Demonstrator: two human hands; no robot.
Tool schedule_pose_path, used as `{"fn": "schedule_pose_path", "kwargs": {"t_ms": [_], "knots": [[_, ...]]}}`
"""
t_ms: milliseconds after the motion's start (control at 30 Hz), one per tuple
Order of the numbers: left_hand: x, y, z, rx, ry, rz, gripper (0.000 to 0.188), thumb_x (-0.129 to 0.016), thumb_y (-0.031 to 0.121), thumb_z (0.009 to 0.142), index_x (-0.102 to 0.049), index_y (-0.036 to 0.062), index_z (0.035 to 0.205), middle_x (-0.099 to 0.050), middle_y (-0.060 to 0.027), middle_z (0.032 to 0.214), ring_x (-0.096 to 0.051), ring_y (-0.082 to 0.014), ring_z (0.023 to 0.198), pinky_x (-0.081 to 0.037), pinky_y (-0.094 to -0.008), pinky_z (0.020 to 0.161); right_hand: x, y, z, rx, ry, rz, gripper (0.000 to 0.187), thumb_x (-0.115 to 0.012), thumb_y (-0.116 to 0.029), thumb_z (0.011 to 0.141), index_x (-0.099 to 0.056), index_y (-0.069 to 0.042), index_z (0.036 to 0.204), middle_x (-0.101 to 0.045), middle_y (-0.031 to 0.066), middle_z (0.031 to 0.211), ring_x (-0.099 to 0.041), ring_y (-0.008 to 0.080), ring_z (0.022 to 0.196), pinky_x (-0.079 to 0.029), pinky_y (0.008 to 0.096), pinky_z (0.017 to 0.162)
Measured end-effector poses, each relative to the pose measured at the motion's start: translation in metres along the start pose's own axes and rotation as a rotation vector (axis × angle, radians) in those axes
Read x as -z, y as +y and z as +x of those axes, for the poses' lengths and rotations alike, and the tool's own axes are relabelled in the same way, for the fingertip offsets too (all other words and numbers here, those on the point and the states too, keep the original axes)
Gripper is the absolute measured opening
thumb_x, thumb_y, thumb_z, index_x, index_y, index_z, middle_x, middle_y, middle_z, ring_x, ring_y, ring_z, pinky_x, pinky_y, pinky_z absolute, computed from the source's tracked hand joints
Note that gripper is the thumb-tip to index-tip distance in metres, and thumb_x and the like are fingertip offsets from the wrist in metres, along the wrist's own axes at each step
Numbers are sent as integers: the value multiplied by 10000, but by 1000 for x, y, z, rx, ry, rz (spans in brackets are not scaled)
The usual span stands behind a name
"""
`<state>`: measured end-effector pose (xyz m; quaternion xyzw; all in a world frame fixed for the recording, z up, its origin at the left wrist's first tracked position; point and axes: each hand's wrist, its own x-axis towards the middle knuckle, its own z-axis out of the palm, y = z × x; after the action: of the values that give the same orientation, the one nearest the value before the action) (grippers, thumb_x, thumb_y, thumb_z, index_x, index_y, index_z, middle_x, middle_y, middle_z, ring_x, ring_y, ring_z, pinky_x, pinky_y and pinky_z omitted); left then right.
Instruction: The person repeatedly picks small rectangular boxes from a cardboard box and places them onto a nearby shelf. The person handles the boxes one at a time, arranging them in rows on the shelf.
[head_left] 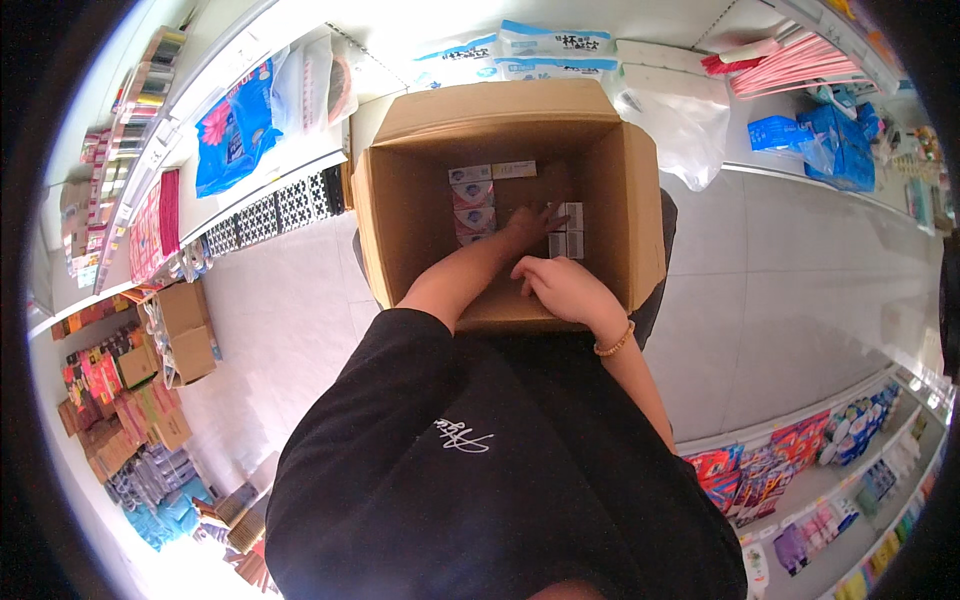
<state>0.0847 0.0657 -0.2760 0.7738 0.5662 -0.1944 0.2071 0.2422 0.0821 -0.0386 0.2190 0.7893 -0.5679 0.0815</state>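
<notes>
A brown cardboard box [625,220] stands in front of me with its flaps folded out. Deep inside, my left hand [532,224] reaches over the bottom with its fingers spread, touching or just above a small group of white-edged packs [567,242]. Along the left of the bottom sits a column of small white-and-pink boxes [473,205], partly covered by my left forearm. A white-and-yellow small box [515,170] lies behind them. My right hand [555,283] hangs over the near side of the cardboard box, fingers bent and slightly apart, with nothing visible in them.
Shelves surround me. Blue-and-white packages [555,42] and a white plastic-wrapped bundle [675,110] lie on the far shelf. Pink hangers [800,68] are at far right. An open carton [185,330] stands on the floor at left; red packets [770,465] line the lower right shelf.
</notes>
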Motion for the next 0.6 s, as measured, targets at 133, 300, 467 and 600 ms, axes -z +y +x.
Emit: {"fn": "schedule_pose_path", "kwargs": {"t_ms": [133, 300, 467, 600], "knots": [[-32, -5, -2, 7, 197, 41, 661, -515, 251, 975, -287, 398, 1578, -313, -221, 1592, -569, -436, 1241, -570, -525, 824, -1, -4, 1, 13, -1, -16, 261, -474, -162, 984, -665, -65, 1132, -718, 206, 990, -677, 421, 942, -535, 518, 861], [-17, -13, -12, -6, 114, -127, 659, -502, 209, 981, -290, 377, 1581, -581, -292, 1306, -706, -394, 997, -580, -505, 751, -1, -4, 1, -1, 15, 6, 246, -490, -175, 988, -663, -70, 1127, -716, 206, 1012, -675, 420, 954, -533, 525, 861], [-35, -13, -4, 109, 6, -278, 572, -508, 171, 979, -388, 268, 1530, -695, -267, 1079, -721, -382, 941, -578, -518, 758, -3, -10, -1, 44, 4, -12, 251, -490, -176, 989, -655, -57, 1137, -724, 189, 985, -684, 397, 942, -536, 492, 846], [-19, -21, -12, 122, -63, -369, 611, -609, 179, 901, -429, 199, 1485, -705, -256, 1103, -699, -407, 1019, -566, -526, 828, -3, -2, 0, 39, 44, 1, 259, -501, -191, 978, -664, -67, 1136, -717, 210, 1028, -674, 423, 968, -535, 518, 874]]}}
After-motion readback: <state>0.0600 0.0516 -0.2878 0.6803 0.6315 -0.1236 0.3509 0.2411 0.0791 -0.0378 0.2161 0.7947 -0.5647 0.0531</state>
